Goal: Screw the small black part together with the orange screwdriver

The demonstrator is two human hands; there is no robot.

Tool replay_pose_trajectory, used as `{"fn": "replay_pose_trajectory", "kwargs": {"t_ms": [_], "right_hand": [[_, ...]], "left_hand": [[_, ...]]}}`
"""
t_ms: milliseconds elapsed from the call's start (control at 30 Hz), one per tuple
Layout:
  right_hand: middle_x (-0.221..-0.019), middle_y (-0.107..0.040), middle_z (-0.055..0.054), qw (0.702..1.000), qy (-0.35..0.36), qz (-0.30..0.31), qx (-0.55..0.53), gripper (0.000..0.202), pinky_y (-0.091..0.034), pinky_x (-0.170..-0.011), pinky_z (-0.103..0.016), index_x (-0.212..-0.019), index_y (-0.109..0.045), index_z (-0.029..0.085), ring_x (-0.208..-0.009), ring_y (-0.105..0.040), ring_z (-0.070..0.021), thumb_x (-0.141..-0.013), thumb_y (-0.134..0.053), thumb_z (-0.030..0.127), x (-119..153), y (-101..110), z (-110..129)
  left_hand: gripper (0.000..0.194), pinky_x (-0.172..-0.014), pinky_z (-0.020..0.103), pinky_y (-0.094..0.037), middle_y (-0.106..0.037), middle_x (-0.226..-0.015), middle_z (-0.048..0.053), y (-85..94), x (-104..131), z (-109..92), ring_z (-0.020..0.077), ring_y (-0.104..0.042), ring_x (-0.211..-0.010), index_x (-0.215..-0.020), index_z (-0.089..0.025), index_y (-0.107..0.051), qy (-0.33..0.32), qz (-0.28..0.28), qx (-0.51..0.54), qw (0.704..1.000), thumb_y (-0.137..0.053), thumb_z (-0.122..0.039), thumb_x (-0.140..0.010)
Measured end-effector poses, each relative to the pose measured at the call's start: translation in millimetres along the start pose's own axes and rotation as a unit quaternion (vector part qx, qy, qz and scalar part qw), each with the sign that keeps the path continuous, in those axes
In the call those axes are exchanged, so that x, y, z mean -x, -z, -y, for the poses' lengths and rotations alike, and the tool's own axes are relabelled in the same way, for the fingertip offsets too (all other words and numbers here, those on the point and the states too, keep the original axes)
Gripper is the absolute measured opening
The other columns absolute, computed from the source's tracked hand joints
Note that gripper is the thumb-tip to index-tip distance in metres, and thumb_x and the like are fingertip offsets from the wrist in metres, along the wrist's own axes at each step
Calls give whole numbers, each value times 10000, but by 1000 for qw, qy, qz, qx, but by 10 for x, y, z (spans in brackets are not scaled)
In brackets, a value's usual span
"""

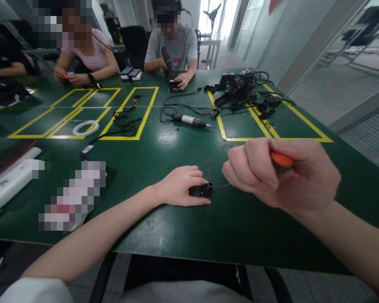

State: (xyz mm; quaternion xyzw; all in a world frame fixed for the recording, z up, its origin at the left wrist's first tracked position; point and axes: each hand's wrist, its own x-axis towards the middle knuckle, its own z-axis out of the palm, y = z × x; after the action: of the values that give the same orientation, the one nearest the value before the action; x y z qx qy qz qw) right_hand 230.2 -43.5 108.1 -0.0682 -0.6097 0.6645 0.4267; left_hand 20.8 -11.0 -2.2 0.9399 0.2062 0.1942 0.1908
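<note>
My left hand lies on the table with its thumb and fingers curved around a small black cylindrical part. The forefinger touches the part's upper side; whether the thumb presses on it too is hard to see. My right hand is wrapped in a fist around a screwdriver, whose orange handle end shows above the fingers. Its thin shaft comes out below the fist and slants left toward the black part. The rest of the handle is hidden in my palm. I cannot tell whether the tip touches the part.
An electric screwdriver with a cable lies ahead. Tangled black cables lie far right, a white ring and another cable left. A white power strip is at near left. Across the table, a person's hand steadies a black block under a drill.
</note>
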Motion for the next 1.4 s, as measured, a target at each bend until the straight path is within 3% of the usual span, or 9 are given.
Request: {"fn": "replay_pose_trajectory", "kwargs": {"t_ms": [133, 267, 367, 500, 600, 767, 1033, 1233, 1400], "right_hand": [[-513, -349, 65, 999, -25, -25, -30, 390, -297, -467, -312, -736, -572, 226, -425, -277, -130, -1000, -552, 511, 34, -19, 12], [-545, -407, 69, 997, -38, -43, -47, 238, -300, -477, -316, -827, -581, 238, -424, -284, -135, -929, -637, 446, 31, -7, 14], [-569, -459, 37, 999, -24, -22, -32, 319, -315, -473, -319, -766, -595, 219, -429, -328, -135, -1001, -551, 430, 3, 11, -4], [-523, -394, 45, 999, -15, -11, -27, 484, -312, -469, -310, -703, -579, 205, -419, -299, -119, -1078, -420, 467, 5, 16, -16], [-524, -394, 64, 999, -25, -18, -27, 386, -316, -477, -313, -792, -584, 217, -423, -302, -124, -1022, -515, 519, 32, 15, 5], [-618, -515, 43, 999, -21, -32, -11, 239, -337, -483, -303, -874, -549, 239, -448, -400, -134, -974, -612, 446, 28, 32, 20], [-545, -427, 43, 999, -25, -47, -13, 451, -318, -478, -286, -764, -585, 196, -451, -338, -116, -1101, -410, 439, 18, -3, 12], [-628, -508, 34, 998, -38, -37, -34, 254, -335, -484, -306, -862, -593, 224, -466, -380, -136, -974, -620, 451, 42, 3, 33], [-568, -412, 36, 999, -13, -11, -33, 476, -311, -455, -290, -709, -575, 200, -438, -324, -113, -1107, -400, 395, 27, -13, 2]], "left_hand": [[355, -782, 350, -532, -719, -856, 64, -13, -1, 10, 222, -664, -834, -962, -168, -739, -18, -11, 4, 1000, -717, -522, -939], [373, -771, 339, -517, -718, -848, 63, -14, 0, 14, 218, -659, -830, -960, -175, -744, -14, -13, -4, 1000, -713, -546, -937], [381, -791, 343, -517, -729, -878, 72, -13, 1, 15, 227, -670, -867, -986, -174, -751, -12, -11, -7, 1000, -715, -550, -936], [388, -787, 350, -522, -734, -873, 75, -10, -2, 7, 223, -665, -842, -974, -172, -749, -16, -16, -6, 1000, -706, -556, -937], [401, -789, 356, -524, -730, -863, 75, -6, -3, -8, 224, -664, -830, -991, -167, -750, -19, -23, -8, 1000, -682, -559, -948], [442, -806, 372, -528, -733, -924, 98, -17, -2, -15, 244, -675, -883, -1095, -137, -739, -39, -44, -26, 998, -673, -550, -953], [413, -775, 346, -522, -730, -898, 81, -32, -6, 1, 225, -670, -855, -1020, -157, -739, -34, -35, -27, 998, -657, -556, -956], [381, -766, 341, -518, -722, -869, 72, -33, 0, 3, 223, -674, -841, -971, -156, -733, -35, -35, -27, 998, -668, -532, -955], [389, -790, 350, -529, -733, -903, 80, -34, 8, 3, 229, -684, -868, -998, -161, -726, -29, -25, -24, 999, -664, -543, -957]]}}
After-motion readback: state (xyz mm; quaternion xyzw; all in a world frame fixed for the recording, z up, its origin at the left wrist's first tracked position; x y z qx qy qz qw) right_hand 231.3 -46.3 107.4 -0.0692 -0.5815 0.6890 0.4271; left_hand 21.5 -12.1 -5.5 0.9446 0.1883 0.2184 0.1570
